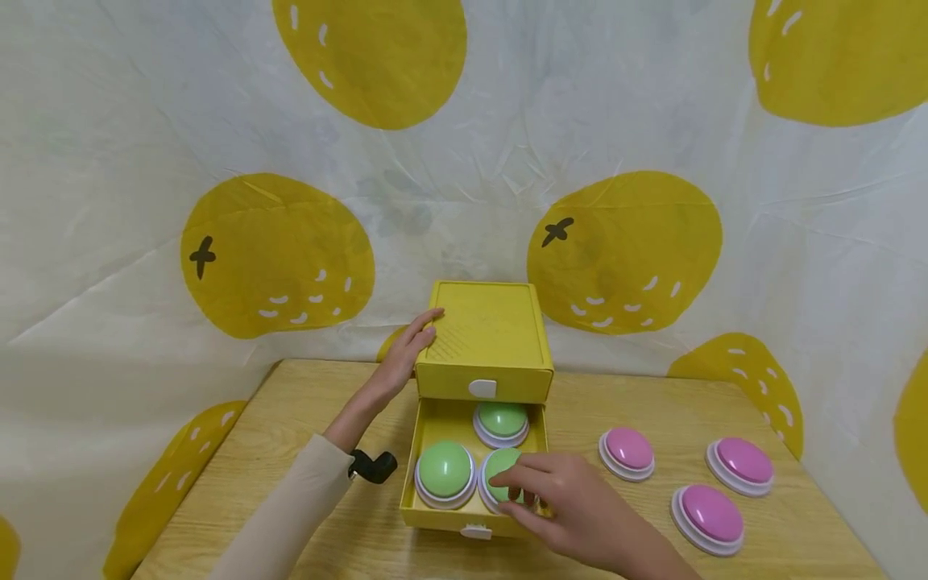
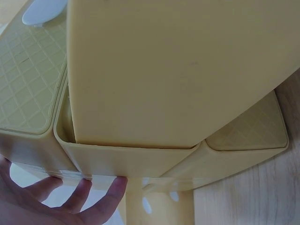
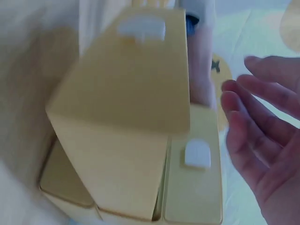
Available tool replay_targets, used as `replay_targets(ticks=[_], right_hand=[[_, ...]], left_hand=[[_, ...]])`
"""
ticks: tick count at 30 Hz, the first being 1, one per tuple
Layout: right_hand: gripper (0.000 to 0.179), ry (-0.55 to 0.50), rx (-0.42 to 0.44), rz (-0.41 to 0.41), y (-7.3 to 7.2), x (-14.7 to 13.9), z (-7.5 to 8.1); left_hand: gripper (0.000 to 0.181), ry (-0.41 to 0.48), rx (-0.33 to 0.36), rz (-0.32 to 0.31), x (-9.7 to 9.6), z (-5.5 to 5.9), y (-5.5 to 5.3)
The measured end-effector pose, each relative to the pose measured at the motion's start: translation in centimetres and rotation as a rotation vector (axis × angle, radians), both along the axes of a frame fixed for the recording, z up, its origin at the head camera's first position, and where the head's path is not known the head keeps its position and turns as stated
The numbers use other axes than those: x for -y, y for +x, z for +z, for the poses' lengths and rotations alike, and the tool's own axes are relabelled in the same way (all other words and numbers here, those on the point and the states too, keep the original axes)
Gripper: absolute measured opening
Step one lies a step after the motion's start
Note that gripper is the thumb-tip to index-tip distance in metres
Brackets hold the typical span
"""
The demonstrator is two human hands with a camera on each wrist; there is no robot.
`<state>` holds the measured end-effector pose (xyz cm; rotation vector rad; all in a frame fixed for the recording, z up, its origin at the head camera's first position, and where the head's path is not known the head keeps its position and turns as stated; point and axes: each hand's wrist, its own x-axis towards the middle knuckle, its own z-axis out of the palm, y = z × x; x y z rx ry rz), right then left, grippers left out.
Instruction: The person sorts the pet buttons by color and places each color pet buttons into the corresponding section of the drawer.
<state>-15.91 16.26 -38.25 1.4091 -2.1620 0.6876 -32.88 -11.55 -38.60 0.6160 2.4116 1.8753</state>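
A yellow drawer unit [image 1: 493,326] stands at the back of the table with its middle drawer [image 1: 448,423] pulled out. Inside that drawer lie three domed push buttons in green with white bases: a rear one [image 1: 502,418], a front left one [image 1: 445,470] and a front right one [image 1: 500,465]. My left hand [image 1: 401,356] rests against the unit's left side and top edge, fingers extended. Over the front right button, partly covering it, hovers my right hand [image 1: 569,506], its fingers loosely bent. In the right wrist view no object shows between those fingers [image 3: 253,93].
On the wooden table [image 1: 602,532] to the right sit three pink push buttons: one nearer the unit [image 1: 629,448], one far right [image 1: 744,460] and one in front [image 1: 712,513]. A fruit-printed cloth [image 1: 493,177] hangs behind. A black strap [image 1: 373,466] is at my left wrist.
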Motion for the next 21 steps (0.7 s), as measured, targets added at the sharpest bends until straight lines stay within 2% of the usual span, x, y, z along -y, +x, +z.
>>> replay_targets(ticks=[5, 9, 12, 17, 21], right_hand=[[0.012, -0.054, -0.018, 0.059, 1.6, 0.8, -1.2], [0.011, -0.088, -0.034, 0.089, 2.1, 1.4, -2.8], [0.012, -0.11, -0.016, 0.071, 2.5, 1.5, -3.9], [0.034, -0.111, 0.03, 0.0, 3.1, 1.7, -5.5], [0.026, -0.117, 0.03, -0.04, 3.1, 1.8, -6.6]], left_hand=[[0.05, 0.003, -0.013, -0.003, 0.0, 0.0, 0.1], [0.05, 0.007, -0.011, -0.001, 0.0, 0.0, 0.2], [0.051, 0.002, -0.013, -0.002, -0.1, 0.0, 0.2], [0.051, -0.002, -0.018, 0.0, 0.0, 0.1, 0.1], [0.05, -0.002, -0.016, 0.009, -0.1, 0.1, 0.2]])
